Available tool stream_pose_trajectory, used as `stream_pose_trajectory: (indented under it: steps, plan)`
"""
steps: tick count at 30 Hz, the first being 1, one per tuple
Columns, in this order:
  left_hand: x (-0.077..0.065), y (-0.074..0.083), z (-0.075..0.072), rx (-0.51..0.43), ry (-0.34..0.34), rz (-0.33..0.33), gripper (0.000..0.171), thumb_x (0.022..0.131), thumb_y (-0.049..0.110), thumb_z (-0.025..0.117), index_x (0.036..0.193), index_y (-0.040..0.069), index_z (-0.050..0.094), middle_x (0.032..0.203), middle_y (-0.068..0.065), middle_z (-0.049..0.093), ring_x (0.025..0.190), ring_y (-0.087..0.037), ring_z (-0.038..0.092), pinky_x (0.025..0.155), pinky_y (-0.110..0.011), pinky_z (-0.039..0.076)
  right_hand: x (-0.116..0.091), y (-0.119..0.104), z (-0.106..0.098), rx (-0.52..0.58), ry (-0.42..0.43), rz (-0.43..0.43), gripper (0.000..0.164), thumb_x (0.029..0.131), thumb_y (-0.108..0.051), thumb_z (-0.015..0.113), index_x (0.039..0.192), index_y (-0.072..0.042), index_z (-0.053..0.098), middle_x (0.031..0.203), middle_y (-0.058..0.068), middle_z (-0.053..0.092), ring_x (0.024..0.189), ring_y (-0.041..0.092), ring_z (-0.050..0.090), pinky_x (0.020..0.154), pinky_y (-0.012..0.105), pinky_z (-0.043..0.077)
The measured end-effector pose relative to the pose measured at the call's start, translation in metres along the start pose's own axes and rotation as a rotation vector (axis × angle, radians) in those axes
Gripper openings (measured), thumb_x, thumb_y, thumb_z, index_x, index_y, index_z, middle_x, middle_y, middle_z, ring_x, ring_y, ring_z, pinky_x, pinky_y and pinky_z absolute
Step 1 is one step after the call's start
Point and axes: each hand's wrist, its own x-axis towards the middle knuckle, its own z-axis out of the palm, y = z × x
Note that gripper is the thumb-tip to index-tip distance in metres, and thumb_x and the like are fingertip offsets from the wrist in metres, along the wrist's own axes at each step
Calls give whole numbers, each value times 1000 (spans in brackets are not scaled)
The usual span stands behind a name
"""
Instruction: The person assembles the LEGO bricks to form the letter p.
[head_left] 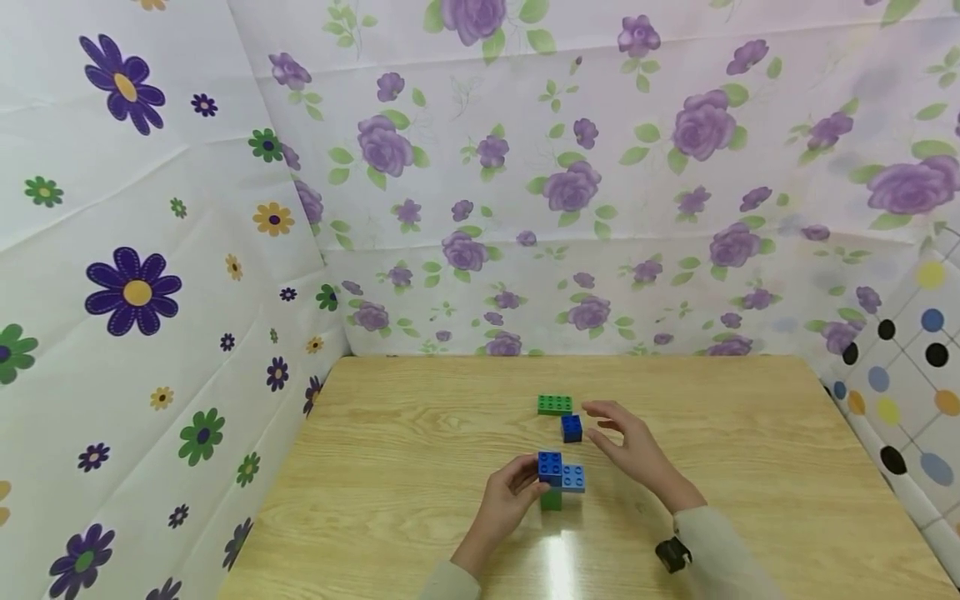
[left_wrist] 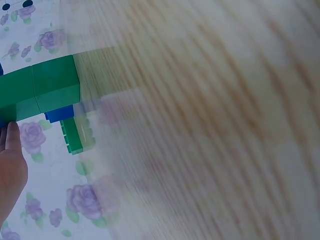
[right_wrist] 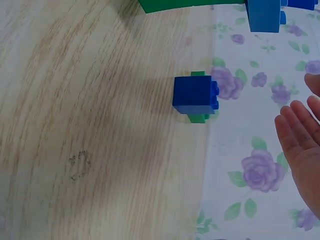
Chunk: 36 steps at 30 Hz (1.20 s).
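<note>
In the head view my left hand [head_left: 504, 500] grips a small tower of toy building bricks from its left side, thumb in front. The tower has a blue brick [head_left: 550, 468] on top, a light blue brick [head_left: 573, 477] jutting right and green bricks [left_wrist: 56, 82] below. My right hand [head_left: 628, 446] hovers with fingers apart, just right of a loose dark blue brick [head_left: 572, 428], touching nothing. Behind that brick lies a flat green brick [head_left: 555, 405]. The right wrist view shows the dark blue brick [right_wrist: 193, 92] apart from the fingers [right_wrist: 295, 130].
The bricks stand on a wood-grain table [head_left: 420, 417]. A flowered cloth [head_left: 487, 208] hangs along its back edge, another [head_left: 135, 292] along the left. A small black device [head_left: 672, 554] sits at the right wrist.
</note>
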Motion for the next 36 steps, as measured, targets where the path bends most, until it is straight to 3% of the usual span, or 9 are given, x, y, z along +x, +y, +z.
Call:
stream_pose_trajectory:
  steps: [5, 12, 21, 28, 36]
  plan:
    - [1, -6, -1, 10, 2, 15, 36, 88, 0, 65, 123, -5, 57, 123, -22, 59, 117, -32, 57, 97, -26, 49, 5, -2, 1, 42, -19, 57, 44, 88, 7, 64, 131, 4, 52, 128, 28, 53, 115, 46, 52, 92, 62, 47]
    - [5, -23, -2, 10, 3, -16, 38, 89, 4, 66, 126, -1, 57, 126, -18, 59, 120, -30, 56, 98, -26, 49, 10, 25, 8, 78, -56, 153, 49, 89, -1, 67, 135, -5, 51, 133, 18, 53, 122, 38, 50, 98, 55, 47]
    - [4, -23, -3, 22, -10, -6, 40, 89, 12, 67, 126, 3, 57, 125, -13, 60, 117, -22, 58, 98, -25, 49, 15, 47, 20, 156, -92, 258, 51, 89, -3, 67, 137, 0, 48, 137, 20, 50, 125, 41, 46, 102, 60, 41]
    - [4, -24, -4, 19, -23, 22, 39, 90, 11, 67, 126, 1, 57, 125, -16, 59, 118, -25, 57, 98, -26, 49, 16, 62, 29, 198, -103, 381, 51, 89, -2, 67, 137, 0, 49, 138, 21, 49, 127, 40, 45, 106, 55, 40]
    - [5, -24, -5, 20, -22, 16, 39, 90, 12, 67, 126, 2, 57, 125, -14, 60, 119, -23, 57, 99, -25, 48, 17, 70, 35, 188, -119, 389, 50, 89, 0, 66, 136, 2, 49, 136, 22, 50, 126, 40, 46, 105, 55, 41]
